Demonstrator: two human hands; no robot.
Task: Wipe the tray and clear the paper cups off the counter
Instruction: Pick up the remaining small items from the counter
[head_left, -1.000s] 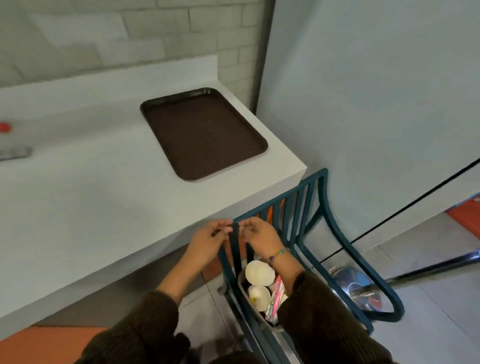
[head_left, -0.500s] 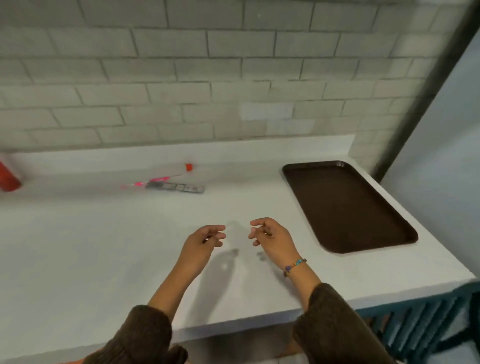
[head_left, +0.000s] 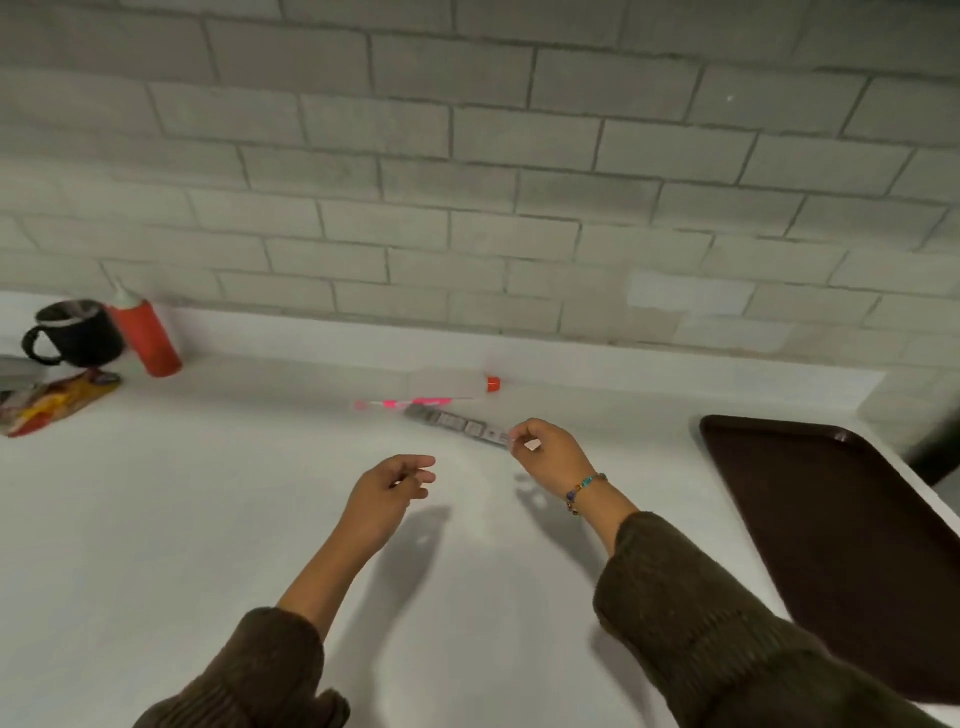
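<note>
Here, in the head view, the 2 hands hover over the white counter (head_left: 182, 545). The left hand (head_left: 387, 493) has its fingers loosely curled, tips slightly apart, pinching nothing. The right hand (head_left: 550, 457) is curled too, with thumb and forefinger close together. Their tips overlap the near end of a grey foil strip (head_left: 452, 422), but the hand's shadow falls apart from it, so I judge it raised and not gripping.

Just beyond the right fingertips lie a pink stick (head_left: 405, 404) and a clear bottle (head_left: 447, 384) on its side. The brown tray (head_left: 831, 519) sits well to the right of those fingers, flat and bare. Far left of the left fingers stand a black mug (head_left: 72, 338) and a red squeeze bottle (head_left: 148, 332), with a snack wrapper (head_left: 57, 402) in front of them. No paper cups or cloth show.

The step looks like a check for leftovers. If the strip is rubbish, pinch its near end and lift rather than drag, so the bottle does not roll. Wiping needs a cloth, with 1 hand pinning the tray's rim.
</note>
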